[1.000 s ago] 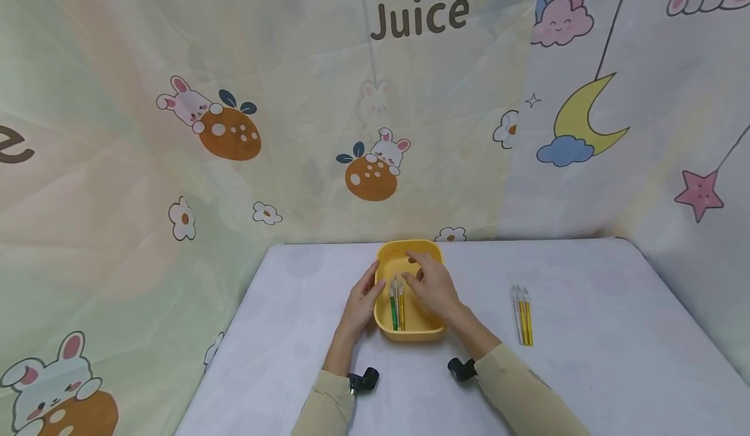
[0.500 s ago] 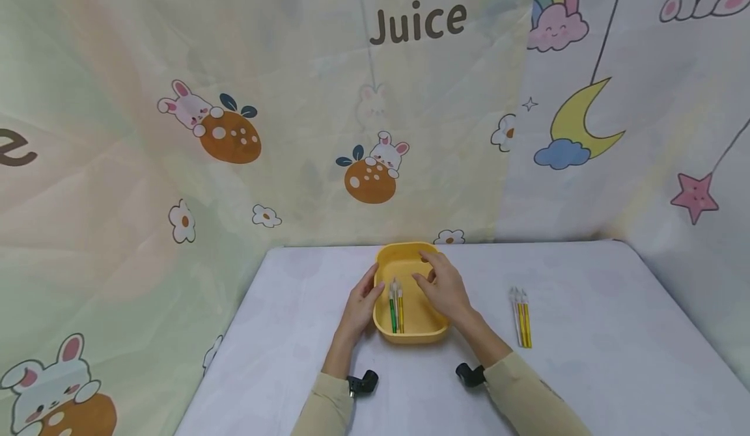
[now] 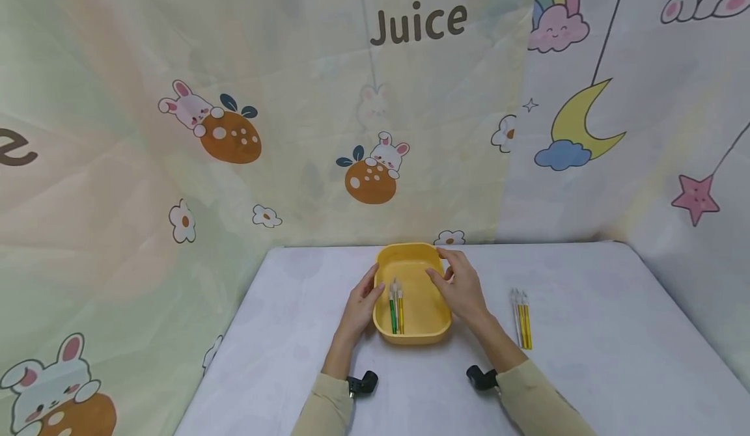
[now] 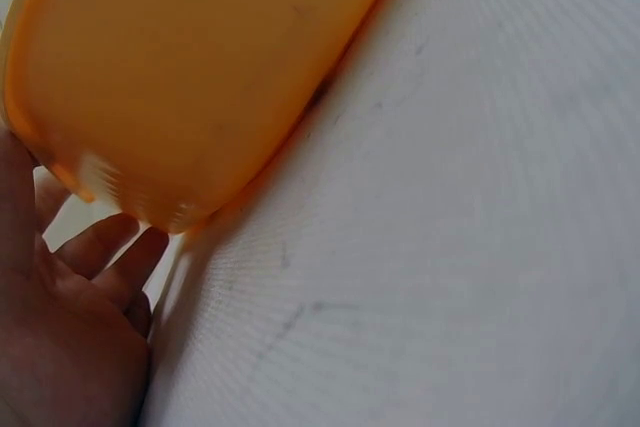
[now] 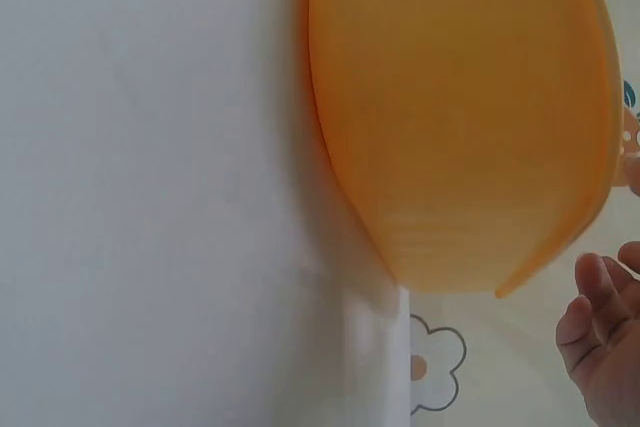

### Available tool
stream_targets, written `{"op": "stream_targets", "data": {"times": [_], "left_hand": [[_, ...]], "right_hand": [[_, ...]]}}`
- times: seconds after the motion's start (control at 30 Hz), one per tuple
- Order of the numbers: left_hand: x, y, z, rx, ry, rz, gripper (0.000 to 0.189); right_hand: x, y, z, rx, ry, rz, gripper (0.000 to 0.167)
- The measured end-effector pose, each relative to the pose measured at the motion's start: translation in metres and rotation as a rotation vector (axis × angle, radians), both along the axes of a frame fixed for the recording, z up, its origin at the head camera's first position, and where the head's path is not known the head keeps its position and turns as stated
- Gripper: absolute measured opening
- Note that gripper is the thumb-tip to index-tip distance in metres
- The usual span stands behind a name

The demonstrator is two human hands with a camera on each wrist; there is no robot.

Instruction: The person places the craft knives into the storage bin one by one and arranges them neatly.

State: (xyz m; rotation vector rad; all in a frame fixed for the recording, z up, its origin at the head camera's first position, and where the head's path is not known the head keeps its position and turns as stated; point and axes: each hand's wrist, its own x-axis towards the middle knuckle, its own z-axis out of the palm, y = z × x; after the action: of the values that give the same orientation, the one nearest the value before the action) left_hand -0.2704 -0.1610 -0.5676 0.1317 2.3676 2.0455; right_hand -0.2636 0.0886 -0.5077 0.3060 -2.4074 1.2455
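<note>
A yellow plastic tray with rounded corners stands on the white table. Several slim pencils, green and yellow with pale tips, lie along its left side inside. My left hand holds the tray's left side, thumb at the rim and fingers against the outer wall; the left wrist view shows those fingertips on the tray wall. Over the right rim hovers my right hand, thumb and fingers spread and nothing between them. In the right wrist view, the right fingers are apart from the tray wall.
To the right on the tabletop, a small group of yellow and white pencils lies side by side. A printed cloth backdrop hangs right behind the table's far edge. Each wrist carries a black camera.
My right hand has moved rightward from above the tray's inside to its right rim. The left hand, the tray and the pencils keep their places.
</note>
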Motion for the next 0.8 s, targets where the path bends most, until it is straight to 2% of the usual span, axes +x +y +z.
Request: {"op": "stream_targets", "data": {"times": [0.17, 0.47, 0.63, 0.8], "left_hand": [[0.000, 0.000, 0.000, 0.003, -0.001, 0.006, 0.053], [0.001, 0.001, 0.003, 0.001, -0.005, 0.013, 0.053], [0.001, 0.001, 0.001, -0.010, -0.014, 0.013, 0.052], [0.001, 0.001, 0.001, 0.016, -0.002, -0.001, 0.053]], "right_hand": [[0.003, 0.007, -0.001, 0.022, -0.028, -0.046, 0.059], [0.007, 0.018, -0.003, 0.013, -0.054, -0.057, 0.062], [0.010, 0.025, -0.005, 0.006, -0.038, -0.076, 0.063], [0.010, 0.033, -0.008, 0.008, -0.057, -0.093, 0.065]]}}
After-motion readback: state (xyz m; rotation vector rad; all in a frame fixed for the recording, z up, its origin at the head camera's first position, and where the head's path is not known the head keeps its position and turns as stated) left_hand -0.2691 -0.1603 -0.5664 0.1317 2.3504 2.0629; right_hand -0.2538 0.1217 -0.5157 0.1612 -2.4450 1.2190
